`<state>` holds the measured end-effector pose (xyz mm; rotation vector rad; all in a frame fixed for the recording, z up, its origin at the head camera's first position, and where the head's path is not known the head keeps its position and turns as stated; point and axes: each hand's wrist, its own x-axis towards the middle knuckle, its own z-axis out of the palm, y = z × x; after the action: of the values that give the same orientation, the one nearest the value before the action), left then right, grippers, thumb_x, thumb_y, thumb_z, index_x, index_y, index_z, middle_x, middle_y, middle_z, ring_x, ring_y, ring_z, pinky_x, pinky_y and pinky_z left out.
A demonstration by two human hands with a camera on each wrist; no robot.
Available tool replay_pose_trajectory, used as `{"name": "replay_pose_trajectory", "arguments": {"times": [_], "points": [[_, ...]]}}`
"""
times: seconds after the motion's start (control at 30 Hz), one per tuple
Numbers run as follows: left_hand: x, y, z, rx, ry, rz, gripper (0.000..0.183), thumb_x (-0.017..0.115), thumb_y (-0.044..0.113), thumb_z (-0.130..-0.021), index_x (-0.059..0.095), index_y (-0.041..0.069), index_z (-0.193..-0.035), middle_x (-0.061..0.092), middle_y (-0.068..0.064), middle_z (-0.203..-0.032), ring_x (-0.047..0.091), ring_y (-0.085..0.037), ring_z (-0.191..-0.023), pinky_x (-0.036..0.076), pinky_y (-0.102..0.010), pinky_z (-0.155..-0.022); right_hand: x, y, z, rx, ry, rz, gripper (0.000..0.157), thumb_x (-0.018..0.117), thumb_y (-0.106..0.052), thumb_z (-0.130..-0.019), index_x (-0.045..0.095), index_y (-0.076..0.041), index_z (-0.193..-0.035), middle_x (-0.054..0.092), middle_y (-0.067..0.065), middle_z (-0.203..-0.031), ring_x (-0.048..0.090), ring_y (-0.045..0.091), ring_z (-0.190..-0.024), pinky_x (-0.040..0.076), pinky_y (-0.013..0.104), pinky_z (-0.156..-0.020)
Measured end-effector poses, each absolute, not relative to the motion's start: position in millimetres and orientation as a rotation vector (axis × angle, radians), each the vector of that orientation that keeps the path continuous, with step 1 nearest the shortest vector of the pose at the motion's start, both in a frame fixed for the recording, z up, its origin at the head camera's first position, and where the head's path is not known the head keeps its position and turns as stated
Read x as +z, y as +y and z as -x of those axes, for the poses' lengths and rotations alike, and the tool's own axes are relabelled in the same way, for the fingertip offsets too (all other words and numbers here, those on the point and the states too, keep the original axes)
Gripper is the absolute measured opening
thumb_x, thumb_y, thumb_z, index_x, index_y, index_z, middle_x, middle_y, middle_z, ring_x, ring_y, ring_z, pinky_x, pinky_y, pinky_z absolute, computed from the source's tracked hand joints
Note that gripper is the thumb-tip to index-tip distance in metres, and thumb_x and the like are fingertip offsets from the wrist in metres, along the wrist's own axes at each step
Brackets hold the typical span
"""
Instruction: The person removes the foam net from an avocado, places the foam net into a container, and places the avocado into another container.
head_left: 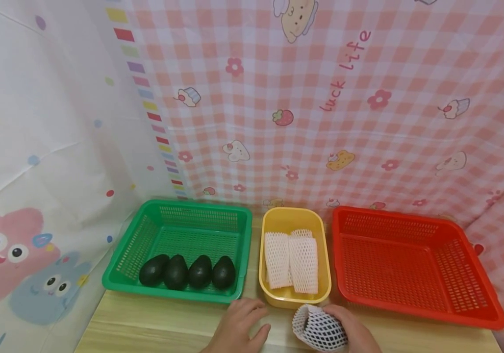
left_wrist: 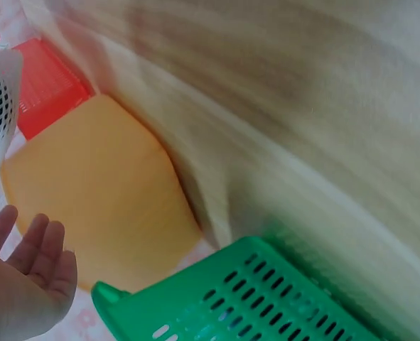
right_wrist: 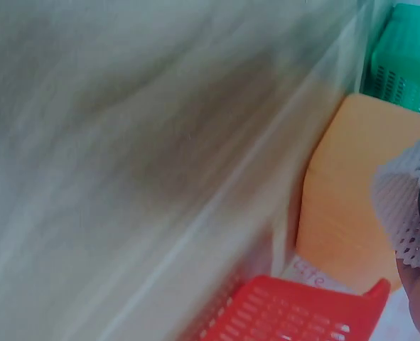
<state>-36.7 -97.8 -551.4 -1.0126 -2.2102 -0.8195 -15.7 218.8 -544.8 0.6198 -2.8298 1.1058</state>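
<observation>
My right hand point(head_left: 354, 329) grips a dark avocado wrapped in a white foam net sleeve point(head_left: 322, 329), just in front of the yellow bin point(head_left: 293, 300). The sleeve's wider mouth faces left, and dark skin shows through its mesh. To the left, apart from the sleeve, my left hand point(head_left: 239, 327) holds nothing; its fingers are spread and slightly bent, also in the left wrist view. Several avocados point(head_left: 200, 272) sit in a row in the green basket point(head_left: 177, 292). Flat white foam net sleeves point(head_left: 303, 267) lie inside the yellow bin.
A red basket point(head_left: 419, 311) stands right of the yellow bin, with no items seen in it. All three containers are lined up on a wooden table point(head_left: 146, 318). Behind them hangs a pink checked cloth point(head_left: 256, 88); a white printed cloth point(head_left: 49, 122) covers the left side.
</observation>
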Motion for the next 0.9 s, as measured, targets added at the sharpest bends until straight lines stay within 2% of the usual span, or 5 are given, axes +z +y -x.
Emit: {"name": "replay_pose_trajectory", "arguments": {"times": [0.17,0.23,0.43,0.53,0.9], "points": [[-559.4,-94.4,35.8,-0.821,-2.205,1.04,0.012,0.071,0.021,-0.094,0.076,0.013,-0.103,0.068,0.005,-0.101,0.063,-0.011,-0.092,0.048,-0.025,-0.083,-603.8,225.1,25.2,1.07,-2.681,-0.82,0.091,0.098,-0.057,-0.061,0.06,-0.02,-0.136,0.066,0.005,-0.129,0.061,0.013,-0.115,0.053,0.028,-0.09],[-562.3,-93.5,35.4,-0.839,-2.222,1.044,0.013,0.073,0.02,-0.093,0.075,0.012,-0.102,0.068,0.005,-0.101,0.063,-0.011,-0.093,0.048,-0.025,-0.083,-614.8,223.2,27.7,1.063,-2.661,-0.856,0.091,0.095,-0.062,-0.063,0.06,-0.024,-0.137,0.065,0.001,-0.13,0.06,0.01,-0.116,0.052,0.026,-0.091],[-573.1,-89.8,35.6,-0.879,-2.295,1.062,0.018,0.08,0.014,-0.085,0.076,0.01,-0.103,0.068,0.005,-0.098,0.062,-0.01,-0.091,0.048,-0.024,-0.082,-585.1,203.4,20.5,0.994,-2.707,-0.872,0.087,0.093,-0.062,-0.067,0.061,-0.017,-0.133,0.066,0.005,-0.127,0.062,0.02,-0.116,0.057,0.038,-0.091],[-577.1,-88.2,35.1,-0.88,-2.359,1.07,0.02,0.081,0.014,-0.084,0.076,0.01,-0.103,0.068,0.005,-0.098,0.062,-0.01,-0.091,0.048,-0.023,-0.081,-574.6,195.0,15.6,0.988,-2.785,-0.809,0.084,0.09,-0.065,-0.07,0.062,-0.015,-0.132,0.066,0.002,-0.126,0.062,0.018,-0.114,0.057,0.039,-0.091],[-581.5,-83.9,31.9,-0.931,-2.585,1.1,0.018,0.077,0.014,-0.091,0.077,0.012,-0.109,0.068,0.007,-0.101,0.061,-0.006,-0.097,0.048,-0.019,-0.085,-594.4,184.3,15.9,0.969,-2.761,-0.811,0.082,0.086,-0.068,-0.073,0.062,-0.015,-0.13,0.065,-0.003,-0.126,0.061,0.013,-0.111,0.057,0.037,-0.088]]}}
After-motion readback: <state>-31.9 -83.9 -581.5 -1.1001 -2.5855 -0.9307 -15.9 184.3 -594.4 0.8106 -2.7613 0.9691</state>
